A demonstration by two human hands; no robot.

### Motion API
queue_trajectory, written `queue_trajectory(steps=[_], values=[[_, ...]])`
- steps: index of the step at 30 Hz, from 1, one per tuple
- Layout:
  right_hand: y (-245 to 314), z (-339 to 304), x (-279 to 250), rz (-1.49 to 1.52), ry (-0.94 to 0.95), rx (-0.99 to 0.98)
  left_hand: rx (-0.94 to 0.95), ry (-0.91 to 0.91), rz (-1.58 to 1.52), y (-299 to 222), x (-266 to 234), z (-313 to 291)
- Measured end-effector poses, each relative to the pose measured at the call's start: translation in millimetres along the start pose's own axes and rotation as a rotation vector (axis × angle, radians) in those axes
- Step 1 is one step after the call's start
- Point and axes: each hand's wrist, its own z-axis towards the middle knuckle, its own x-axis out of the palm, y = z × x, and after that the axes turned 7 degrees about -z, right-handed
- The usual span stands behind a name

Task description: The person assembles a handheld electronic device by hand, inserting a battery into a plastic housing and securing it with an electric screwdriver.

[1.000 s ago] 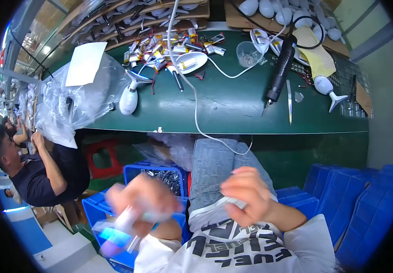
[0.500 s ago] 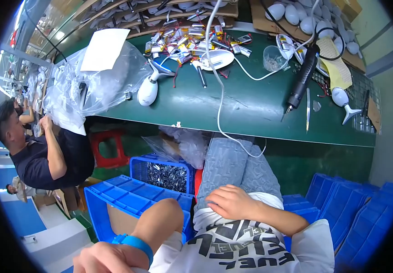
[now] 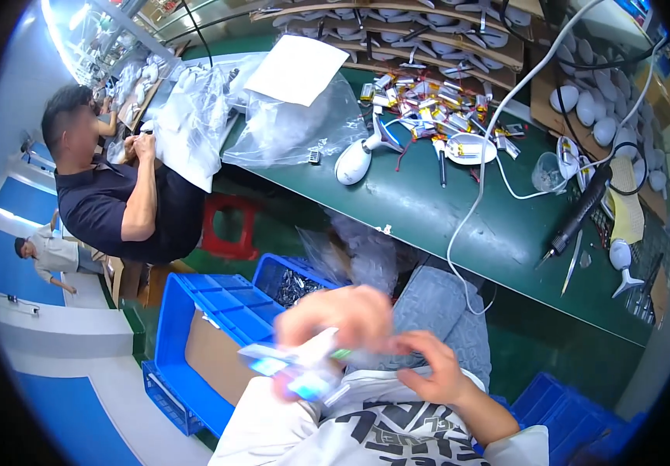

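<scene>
My left hand [image 3: 339, 314], smeared by motion, grips a white handheld device [image 3: 315, 353] with bright blue lit patches, held over my lap. A small green spot shows on it. Right beside it is my right hand [image 3: 436, 373], thumb and fingers apart with nothing seen between them; whether its fingertips touch my left hand is unclear. On the green bench [image 3: 420, 210] ahead lies a similar white device [image 3: 354, 161] with a forked head. A white oval shell [image 3: 471, 148] sits near a pile of small silver-and-yellow battery packs [image 3: 428, 105]. Another white device [image 3: 621, 255] lies at the right.
A black electric screwdriver [image 3: 579, 213] and tweezers [image 3: 573, 262] lie at the bench's right. A white cable [image 3: 471, 221] hangs over its front edge. Blue crates [image 3: 218, 291] stand at my left, near a red stool [image 3: 229, 225]. A co-worker [image 3: 110, 179] sits at the far left.
My left hand has come up from the lower left edge to above my lap, the lit device now showing in it. My right hand has lifted off my lap. The view has swung left.
</scene>
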Motion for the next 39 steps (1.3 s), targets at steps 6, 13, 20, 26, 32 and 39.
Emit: queue_trajectory(steps=[6,13,20,26,32,39], values=[[-23.3,-12.8,2.2,0.311,-0.249,0.183,-0.471,0.200,0.560,59.5,25.0,-20.6],[-36.8,-28.1,-1.1,0.593,-0.363,0.367,-0.049,-0.308,1.719,59.0,-88.2,65.2],[-22.2,-30.6,12.7,0.620,-0.343,0.405,-0.307,-0.321,1.782,75.5,-152.7,56.1],[-38.3,-38.6,2.8,0.589,-0.326,0.477,-0.250,-0.658,0.126,22.7,-91.9,37.3],[-35.3,-21.3,14.8,0.572,-0.128,0.541,0.234,-0.022,0.176,-90.9,10.5,12.9],[-42.7,-16.0,30.2,0.573,-0.100,0.521,0.478,0.126,0.302,-94.6,42.7,34.8]])
